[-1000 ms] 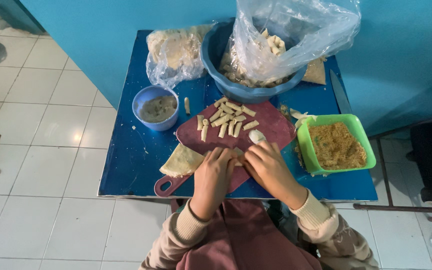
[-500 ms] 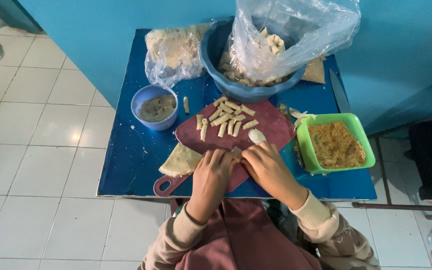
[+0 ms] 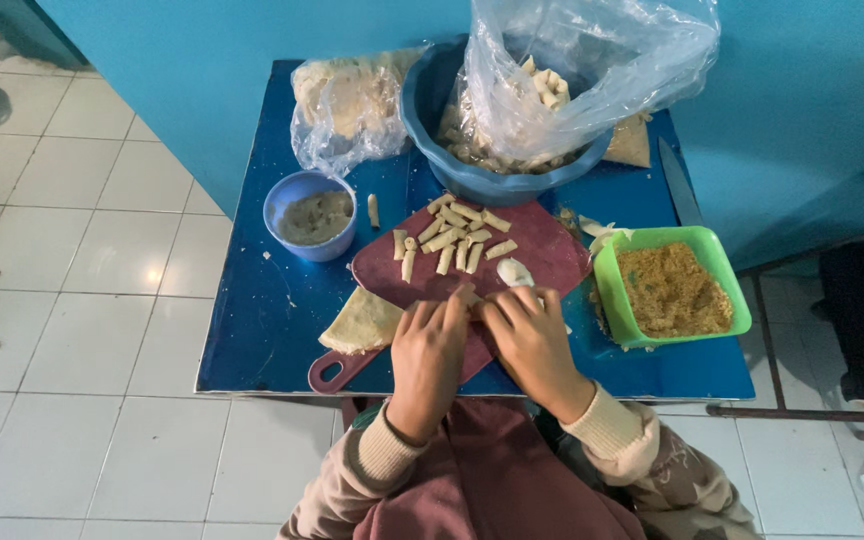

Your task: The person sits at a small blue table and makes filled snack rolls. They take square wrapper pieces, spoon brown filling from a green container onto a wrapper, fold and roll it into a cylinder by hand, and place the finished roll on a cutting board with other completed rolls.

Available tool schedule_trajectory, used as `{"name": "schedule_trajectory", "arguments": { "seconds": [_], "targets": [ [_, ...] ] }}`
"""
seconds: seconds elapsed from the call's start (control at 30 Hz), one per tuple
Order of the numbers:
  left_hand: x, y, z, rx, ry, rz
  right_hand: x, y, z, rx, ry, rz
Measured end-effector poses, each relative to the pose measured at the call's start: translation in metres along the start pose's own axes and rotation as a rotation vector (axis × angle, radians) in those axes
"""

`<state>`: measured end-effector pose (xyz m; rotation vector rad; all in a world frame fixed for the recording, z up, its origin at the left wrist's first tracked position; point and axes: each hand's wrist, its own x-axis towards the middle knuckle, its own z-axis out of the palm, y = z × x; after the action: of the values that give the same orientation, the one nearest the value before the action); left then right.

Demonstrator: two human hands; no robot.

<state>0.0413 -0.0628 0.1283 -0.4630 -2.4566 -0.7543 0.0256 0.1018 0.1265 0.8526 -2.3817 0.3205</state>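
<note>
My left hand (image 3: pixel 430 350) and my right hand (image 3: pixel 529 335) press side by side on the near part of a dark red cutting board (image 3: pixel 542 250), fingers curled over something that they hide. Several small pale rolls (image 3: pixel 452 235) lie in a cluster on the far part of the board. A small white lump (image 3: pixel 514 271) sits just beyond my right fingertips. A flat folded wrapper (image 3: pixel 362 322) lies at the board's left edge, beside my left hand.
A small blue bowl of grey paste (image 3: pixel 310 213) stands left of the board. A green tub of brown crumbs (image 3: pixel 672 288) is on the right. Behind are a large blue basin with a plastic bag of rolls (image 3: pixel 532 110), a bag of wrappers (image 3: pixel 352 100) and a knife (image 3: pixel 679 180).
Both hands stay pressed together on the board; only the fingers have shifted slightly.
</note>
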Motion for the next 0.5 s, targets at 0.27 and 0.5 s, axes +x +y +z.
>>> {"name": "schedule_trajectory", "arguments": {
  "seconds": [0.27,0.5],
  "targets": [
    [-0.015,0.005,0.005,0.162,-0.012,0.113,-0.023,-0.019,0.004,-0.195,-0.122,0.025],
    [0.004,-0.001,-0.006,0.232,0.055,0.104,0.004,-0.001,0.018,-0.234,-0.128,0.009]
  ]
}}
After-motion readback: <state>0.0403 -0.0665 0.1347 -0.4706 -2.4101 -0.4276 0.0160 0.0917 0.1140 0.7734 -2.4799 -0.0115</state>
